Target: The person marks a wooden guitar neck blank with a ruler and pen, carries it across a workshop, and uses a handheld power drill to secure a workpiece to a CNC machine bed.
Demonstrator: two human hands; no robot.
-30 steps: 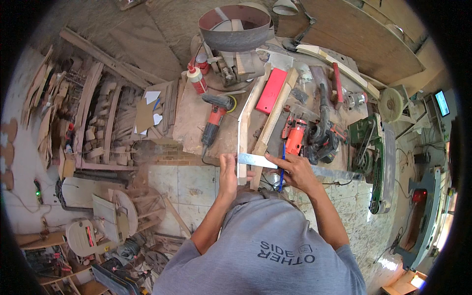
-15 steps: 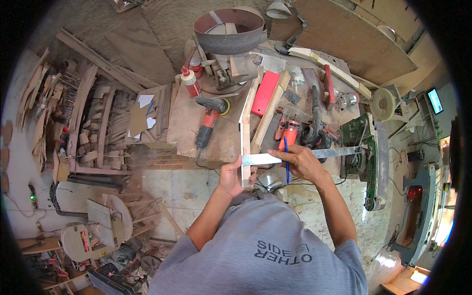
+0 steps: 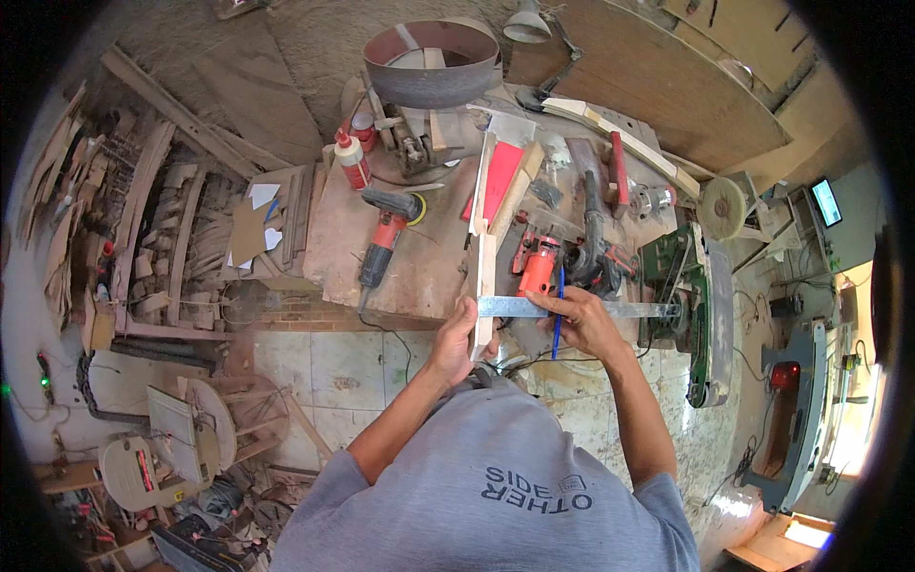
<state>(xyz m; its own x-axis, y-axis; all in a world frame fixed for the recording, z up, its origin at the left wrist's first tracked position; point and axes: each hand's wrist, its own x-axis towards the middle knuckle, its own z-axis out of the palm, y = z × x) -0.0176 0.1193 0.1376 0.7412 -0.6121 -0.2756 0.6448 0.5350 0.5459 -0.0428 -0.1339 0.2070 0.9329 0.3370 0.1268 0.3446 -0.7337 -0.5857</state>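
Note:
An angled, pale strip of wood (image 3: 487, 262) stands out from the near edge of the workbench, and my left hand (image 3: 457, 345) is closed round its near end. Across that wood lies a flat metal ruler (image 3: 513, 306), its end by my left thumb and its long part reaching to the right. My right hand (image 3: 589, 324) grips the ruler with bent fingers, and a blue pen (image 3: 559, 319) sticks up and down between them. Just beyond the right hand is an orange power tool (image 3: 539, 265) on the bench.
On the workbench (image 3: 334, 257) lie an orange-and-grey sander (image 3: 383, 234), a glue bottle (image 3: 352, 159), a red flat piece (image 3: 501, 172), another wooden strip (image 3: 516, 195) and a dark blower-like tool (image 3: 593, 253). A green belt machine (image 3: 705, 315) stands at the right.
The wooden strip has turned slightly in my left hand, and its far part now overlaps the red piece more. The ruler's face has tilted and looks greyer. My view has shifted a little.

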